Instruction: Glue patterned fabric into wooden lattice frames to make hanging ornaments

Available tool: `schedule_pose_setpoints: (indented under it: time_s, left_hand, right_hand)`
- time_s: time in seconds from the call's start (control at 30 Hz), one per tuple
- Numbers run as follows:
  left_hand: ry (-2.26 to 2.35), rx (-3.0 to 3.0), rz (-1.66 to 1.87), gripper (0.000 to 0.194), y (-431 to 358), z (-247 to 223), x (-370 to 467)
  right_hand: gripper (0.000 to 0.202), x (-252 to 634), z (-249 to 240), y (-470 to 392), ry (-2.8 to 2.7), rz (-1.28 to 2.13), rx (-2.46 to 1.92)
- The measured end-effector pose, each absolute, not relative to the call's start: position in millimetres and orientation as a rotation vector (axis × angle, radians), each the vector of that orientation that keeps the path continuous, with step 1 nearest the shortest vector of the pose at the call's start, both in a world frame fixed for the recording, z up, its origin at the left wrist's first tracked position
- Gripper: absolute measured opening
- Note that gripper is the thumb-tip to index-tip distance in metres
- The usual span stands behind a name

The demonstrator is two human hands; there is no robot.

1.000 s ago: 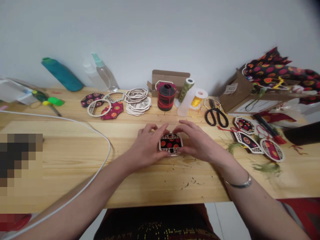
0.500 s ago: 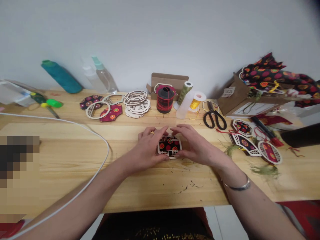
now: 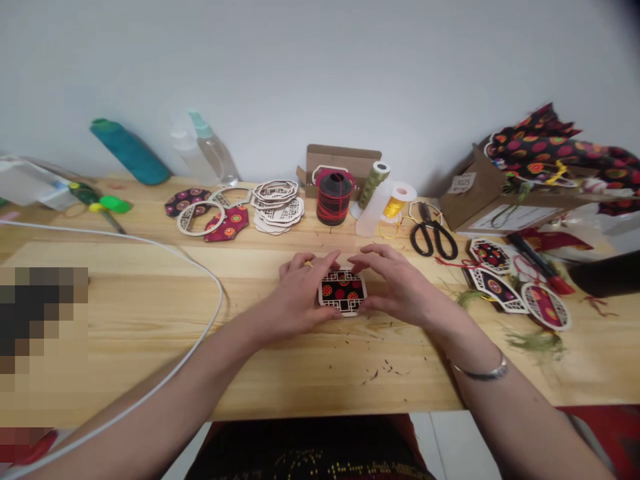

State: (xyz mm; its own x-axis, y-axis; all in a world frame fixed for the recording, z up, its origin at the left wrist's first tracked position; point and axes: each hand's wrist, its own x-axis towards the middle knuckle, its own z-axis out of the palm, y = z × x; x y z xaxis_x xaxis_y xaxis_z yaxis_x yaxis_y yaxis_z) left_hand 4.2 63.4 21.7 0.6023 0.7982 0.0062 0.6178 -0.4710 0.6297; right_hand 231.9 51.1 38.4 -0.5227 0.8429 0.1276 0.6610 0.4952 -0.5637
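Note:
A small wooden lattice frame backed with black fabric with red and orange dots (image 3: pixel 343 292) lies on the wooden table (image 3: pixel 150 313) in front of me. My left hand (image 3: pixel 299 293) grips its left edge, fingers curled over the top. My right hand (image 3: pixel 395 283) grips its right edge, with a silver bangle on that wrist. Both thumbs press along the lower corners.
Behind the hands stand a black-and-red thread spool (image 3: pixel 333 198), a green spool (image 3: pixel 373 181), a yellow spool (image 3: pixel 395 203) and black scissors (image 3: pixel 433 233). A stack of wooden frames (image 3: pixel 277 207) sits at the back left. Finished pieces (image 3: pixel 515 290) lie to the right. A white cable (image 3: pixel 200 267) loops on the left.
Both hands stay on the frame with only slight finger shifts; the view itself has moved a little.

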Motion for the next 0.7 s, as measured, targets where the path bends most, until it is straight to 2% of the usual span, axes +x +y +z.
schedule_pose_setpoints:
  time_s: [0.1, 0.17, 0.43, 0.7]
  left_hand:
    - [1.14, 2.165, 0.585, 0.059, 66.6, 27.0, 2.1]
    - [1.21, 2.143, 0.698, 0.051, 68.7, 29.4, 0.7]
    - [1.382, 2.238, 0.57, 0.066, 67.1, 23.1, 2.7]
    - [1.418, 2.222, 0.446, 0.071, 65.1, 23.8, 6.1]
  right_hand:
    - [0.062, 232.4, 36.6, 50.8, -2.366, 0.615, -1.251]
    - [0.061, 232.9, 35.1, 50.5, -2.368, 0.607, -1.251]
    - [0.063, 234.6, 33.6, 50.2, -2.37, 0.606, -1.239]
    - [0.064, 234.0, 33.2, 50.4, -2.364, 0.616, -1.247]
